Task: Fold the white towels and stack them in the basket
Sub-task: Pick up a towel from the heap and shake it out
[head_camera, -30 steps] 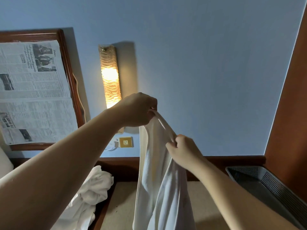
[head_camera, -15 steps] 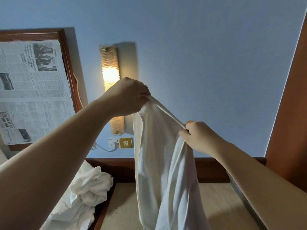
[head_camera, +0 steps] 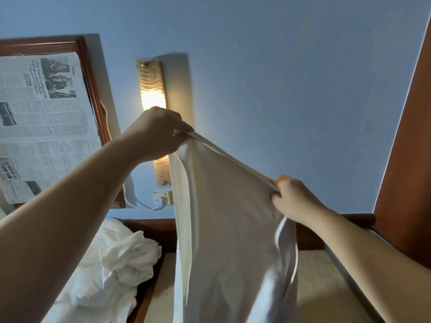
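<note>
A white towel (head_camera: 224, 229) hangs in the air in front of the blue wall, its top hem stretched taut between my hands. My left hand (head_camera: 161, 134) pinches one end of the hem, raised high beside the wall lamp. My right hand (head_camera: 292, 198) pinches the hem lower and to the right. The towel's lower part drops out of view at the bottom. Only the grey rim of the basket (head_camera: 349, 271) shows at the lower right, mostly hidden by my right forearm. A crumpled heap of white towels (head_camera: 112, 264) lies at the lower left.
A lit wall lamp (head_camera: 151, 99) and a wall socket with a white cable (head_camera: 163, 200) are behind the towel. A wood frame covered with newspaper (head_camera: 44, 117) hangs at the left. A beige tabletop (head_camera: 317, 283) lies below, and a brown wooden panel (head_camera: 410, 148) at the right.
My hands have moved apart along the hem, the right one going right, so the towel's top edge is stretched wider. The basket has slid behind my right forearm.
</note>
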